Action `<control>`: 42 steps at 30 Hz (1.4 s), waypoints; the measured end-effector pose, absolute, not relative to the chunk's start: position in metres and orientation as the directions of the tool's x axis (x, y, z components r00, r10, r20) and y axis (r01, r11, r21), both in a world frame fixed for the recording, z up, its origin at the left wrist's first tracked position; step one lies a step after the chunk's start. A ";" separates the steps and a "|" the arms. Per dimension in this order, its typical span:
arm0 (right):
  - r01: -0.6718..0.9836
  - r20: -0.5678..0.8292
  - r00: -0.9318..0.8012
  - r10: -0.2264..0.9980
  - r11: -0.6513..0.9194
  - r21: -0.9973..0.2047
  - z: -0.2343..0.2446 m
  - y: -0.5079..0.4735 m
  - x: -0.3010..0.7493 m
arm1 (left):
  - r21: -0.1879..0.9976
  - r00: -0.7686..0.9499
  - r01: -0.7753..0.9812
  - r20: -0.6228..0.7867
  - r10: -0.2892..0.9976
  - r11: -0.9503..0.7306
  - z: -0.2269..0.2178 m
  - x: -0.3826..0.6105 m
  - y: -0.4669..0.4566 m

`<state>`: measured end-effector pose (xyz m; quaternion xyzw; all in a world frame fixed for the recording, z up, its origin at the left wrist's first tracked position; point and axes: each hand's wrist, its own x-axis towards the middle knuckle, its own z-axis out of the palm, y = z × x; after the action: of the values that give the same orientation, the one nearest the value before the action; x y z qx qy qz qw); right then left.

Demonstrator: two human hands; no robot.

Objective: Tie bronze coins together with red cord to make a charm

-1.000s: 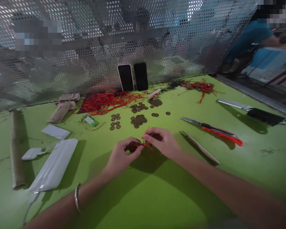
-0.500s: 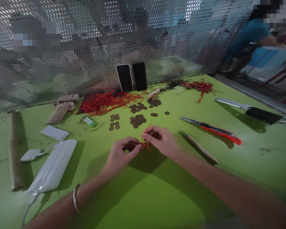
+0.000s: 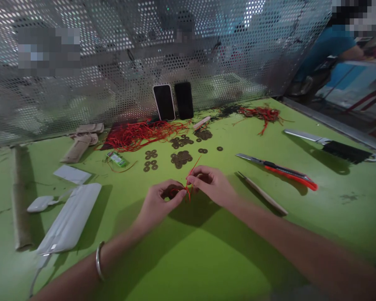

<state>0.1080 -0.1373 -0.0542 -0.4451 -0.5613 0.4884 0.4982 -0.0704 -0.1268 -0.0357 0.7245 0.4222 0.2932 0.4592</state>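
Observation:
My left hand [image 3: 163, 200] is closed, its thumb and fingers pinching a small bundle of dark round coins [image 3: 173, 191] tied with red cord. Beside it my right hand [image 3: 210, 184] pinches the red cord [image 3: 192, 169], whose thin end sticks up past the fingertips. Short loose cord ends hang between the two hands. The hands are raised a little above the green table [image 3: 188, 259]. Just beyond them lie heaps of brown coins with holes [image 3: 181, 159] and a small group of coins [image 3: 151, 166].
A utility knife [image 3: 291, 173], a wooden-handled pointed tool [image 3: 263, 194] and a black brush [image 3: 344, 151] lie right. Red cords [image 3: 134, 136] lie behind. Two phones [image 3: 164, 102] lean on a perforated metal screen [image 3: 113, 83]. A white lamp-like device [image 3: 72, 219] stands left. Another person sits far right.
The cord end above my right hand has shifted slightly up and right. The loose ends between the hands now hang lower. Both hands stay nearly in place.

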 end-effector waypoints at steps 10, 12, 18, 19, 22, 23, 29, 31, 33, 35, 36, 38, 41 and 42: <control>-0.066 0.041 -0.063 0.997 0.037 -0.997 -0.058 -0.133 0.109 | 0.915 0.468 0.346 0.024 0.883 -0.208 -0.038 -0.072 -0.127; -0.030 0.042 -0.097 0.994 0.039 -0.999 -0.058 -0.134 0.109 | 0.914 0.468 0.349 0.021 0.883 -0.206 -0.037 -0.072 -0.127; -0.163 0.070 -0.033 0.997 0.064 -0.985 -0.056 -0.132 0.110 | 0.917 0.468 0.353 -0.003 0.884 -0.184 -0.035 -0.071 -0.128; -0.189 0.067 -0.016 0.998 0.063 -0.980 -0.056 -0.132 0.111 | 0.917 0.464 0.357 -0.007 0.886 -0.180 -0.035 -0.071 -0.128; -0.215 0.051 0.000 0.999 0.050 -0.975 -0.056 -0.131 0.111 | 0.918 0.447 0.359 -0.012 0.894 -0.167 -0.034 -0.070 -0.128; -0.206 0.040 -0.020 0.999 0.035 -0.978 -0.056 -0.131 0.111 | 0.920 0.443 0.355 -0.010 0.896 -0.165 -0.034 -0.070 -0.128; -0.056 -0.008 -0.201 0.980 -0.020 -0.998 -0.056 -0.134 0.107 | 0.929 0.429 0.331 0.007 0.903 -0.164 -0.037 -0.072 -0.126; -0.066 0.007 -0.212 0.977 -0.007 -0.998 -0.057 -0.134 0.107 | 0.930 0.433 0.328 0.010 0.901 -0.167 -0.037 -0.072 -0.127; -0.087 0.020 -0.202 0.979 0.003 -0.996 -0.059 -0.133 0.106 | 0.929 0.430 0.333 0.006 0.903 -0.164 -0.036 -0.071 -0.128; -0.136 0.028 -0.157 0.987 0.006 -0.991 -0.060 -0.132 0.107 | 0.924 0.420 0.347 -0.002 0.907 -0.159 -0.035 -0.071 -0.128; -0.170 0.034 -0.127 0.991 0.012 -0.985 -0.060 -0.131 0.108 | 0.922 0.417 0.355 -0.005 0.909 -0.157 -0.034 -0.071 -0.129; -0.243 0.054 -0.064 0.996 0.037 -0.969 -0.059 -0.131 0.109 | 0.915 0.413 0.372 -0.009 0.911 -0.160 -0.034 -0.071 -0.129; -0.270 0.086 0.034 0.996 0.092 -0.958 -0.056 -0.131 0.113 | 0.904 0.410 0.390 -0.002 0.912 -0.173 -0.035 -0.070 -0.128; -0.261 0.100 0.063 0.993 0.113 -0.959 -0.056 -0.131 0.114 | 0.902 0.413 0.393 0.000 0.911 -0.179 -0.035 -0.070 -0.128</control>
<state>0.1142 -0.1306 -0.0556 -0.4135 -0.4424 0.5220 0.6006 -0.0702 -0.1281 -0.0347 0.7114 0.4582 0.2888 0.4479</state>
